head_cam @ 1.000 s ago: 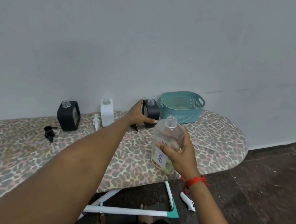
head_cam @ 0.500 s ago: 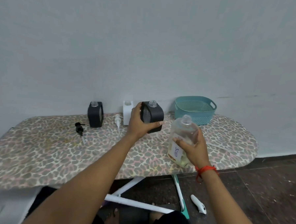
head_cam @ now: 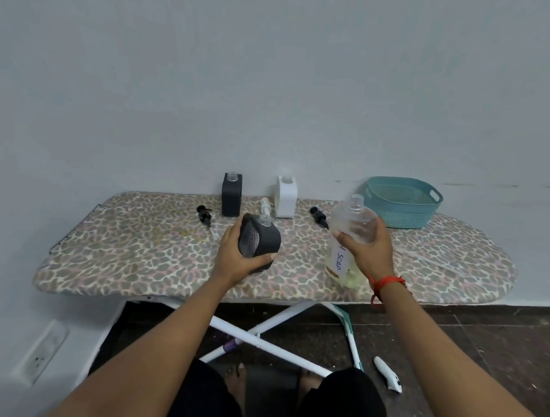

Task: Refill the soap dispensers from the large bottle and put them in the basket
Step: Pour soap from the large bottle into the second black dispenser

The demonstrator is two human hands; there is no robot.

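- Since before, the left hand [head_cam: 233, 257] has drawn the black dispenser [head_cam: 261, 239] nearer, fingers wrapped round it, tilted.
- Right hand [head_cam: 369, 256] clasps the uncapped soap bottle [head_cam: 351, 223] just right of that grip; basket [head_cam: 401, 203] beyond.

Red wrist thread [head_cam: 387, 280] — black trousers [head_cam: 348, 405]

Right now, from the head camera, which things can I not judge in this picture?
Soap level in the black square dispenser, gripped by the left hand: opaque walls hide it, head view.
Floor of the teal plastic basket: its near wall hides it.
The paper label on the clear large bottle: the right hand covers its start.
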